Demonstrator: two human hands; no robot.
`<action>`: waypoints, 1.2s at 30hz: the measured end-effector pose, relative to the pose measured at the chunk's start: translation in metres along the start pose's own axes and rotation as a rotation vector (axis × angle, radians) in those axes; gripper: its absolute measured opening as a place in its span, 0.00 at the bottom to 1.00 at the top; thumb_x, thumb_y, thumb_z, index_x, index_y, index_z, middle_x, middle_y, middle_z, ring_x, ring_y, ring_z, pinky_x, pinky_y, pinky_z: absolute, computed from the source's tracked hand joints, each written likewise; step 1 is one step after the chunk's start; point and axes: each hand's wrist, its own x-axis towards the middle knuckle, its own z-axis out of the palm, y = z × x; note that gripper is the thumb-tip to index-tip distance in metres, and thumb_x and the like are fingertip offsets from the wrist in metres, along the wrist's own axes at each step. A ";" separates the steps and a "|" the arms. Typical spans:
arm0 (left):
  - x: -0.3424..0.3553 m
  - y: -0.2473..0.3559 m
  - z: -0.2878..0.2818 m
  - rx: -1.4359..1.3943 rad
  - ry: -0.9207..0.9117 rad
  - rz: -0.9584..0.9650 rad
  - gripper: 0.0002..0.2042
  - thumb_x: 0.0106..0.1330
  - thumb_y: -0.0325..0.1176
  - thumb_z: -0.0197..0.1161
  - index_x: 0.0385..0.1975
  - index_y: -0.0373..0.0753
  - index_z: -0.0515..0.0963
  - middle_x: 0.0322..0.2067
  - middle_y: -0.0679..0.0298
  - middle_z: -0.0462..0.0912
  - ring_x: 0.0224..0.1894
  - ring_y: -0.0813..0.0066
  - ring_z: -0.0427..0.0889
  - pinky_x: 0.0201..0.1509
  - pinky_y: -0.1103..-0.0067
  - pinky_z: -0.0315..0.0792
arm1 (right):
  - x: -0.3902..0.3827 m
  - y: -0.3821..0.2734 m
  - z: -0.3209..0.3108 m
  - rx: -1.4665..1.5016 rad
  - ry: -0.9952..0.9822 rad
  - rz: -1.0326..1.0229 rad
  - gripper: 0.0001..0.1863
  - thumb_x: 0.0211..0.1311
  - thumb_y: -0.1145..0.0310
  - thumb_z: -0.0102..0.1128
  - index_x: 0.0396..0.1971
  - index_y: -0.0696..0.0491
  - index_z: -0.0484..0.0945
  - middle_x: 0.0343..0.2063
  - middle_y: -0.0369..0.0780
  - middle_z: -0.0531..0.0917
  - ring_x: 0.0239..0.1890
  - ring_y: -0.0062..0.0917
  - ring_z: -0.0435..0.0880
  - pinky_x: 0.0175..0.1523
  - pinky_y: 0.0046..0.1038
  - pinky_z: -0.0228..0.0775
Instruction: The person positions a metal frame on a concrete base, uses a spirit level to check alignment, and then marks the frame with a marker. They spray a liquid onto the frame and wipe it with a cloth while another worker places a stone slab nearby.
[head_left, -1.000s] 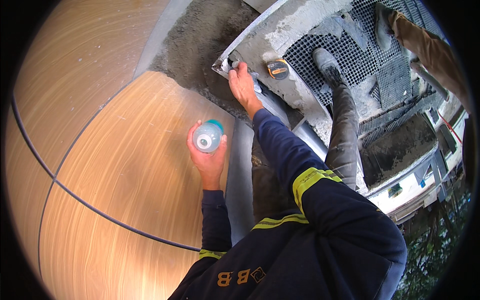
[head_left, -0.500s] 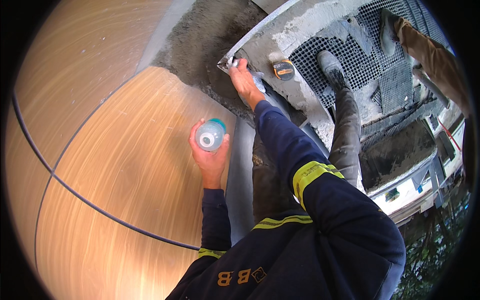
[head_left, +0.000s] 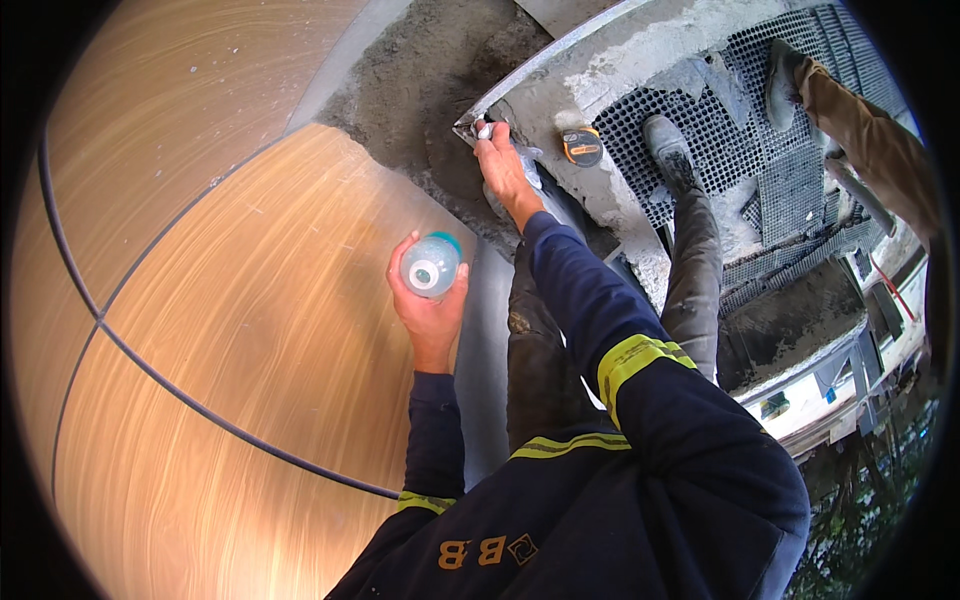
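My left hand is wrapped round a translucent plastic bottle with a teal end, in front of the wood-grain panel. The bottle's round white end faces up toward me. My right arm reaches ahead to the corner of a rough grey ledge. There, my right hand has its fingers closed on a small white thing, whose kind I cannot make out. Crumpled clear plastic lies beside that hand, partly hidden by it.
A black and orange tape measure rests on the ledge. My boot stands on black perforated matting. Another person's leg in brown trousers is at the far right. Rough bare concrete lies beyond the panel.
The whole view has shifted slightly, so the ledge and tape measure sit a little further right. Both hands keep their grips, and the bottle has tilted slightly.
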 end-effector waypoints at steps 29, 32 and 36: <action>-0.001 -0.005 -0.006 0.013 -0.004 -0.011 0.39 0.59 0.22 0.78 0.69 0.33 0.62 0.70 0.48 0.70 0.70 0.59 0.73 0.73 0.66 0.70 | 0.027 -0.015 0.018 0.304 0.112 0.144 0.25 0.60 0.62 0.47 0.55 0.61 0.69 0.48 0.56 0.81 0.54 0.50 0.77 0.63 0.40 0.64; 0.003 -0.003 -0.005 0.032 -0.014 0.021 0.39 0.59 0.22 0.78 0.69 0.33 0.62 0.70 0.48 0.70 0.70 0.59 0.73 0.73 0.66 0.70 | 0.039 0.003 0.024 0.485 0.216 0.093 0.20 0.58 0.64 0.50 0.47 0.60 0.70 0.39 0.47 0.79 0.43 0.38 0.74 0.54 0.36 0.65; 0.005 0.001 -0.004 0.018 -0.016 0.002 0.40 0.59 0.23 0.78 0.69 0.33 0.62 0.70 0.48 0.70 0.71 0.59 0.72 0.73 0.66 0.70 | 0.050 0.004 0.014 0.636 0.206 0.178 0.09 0.56 0.67 0.50 0.34 0.56 0.71 0.31 0.37 0.74 0.34 0.26 0.68 0.43 0.30 0.61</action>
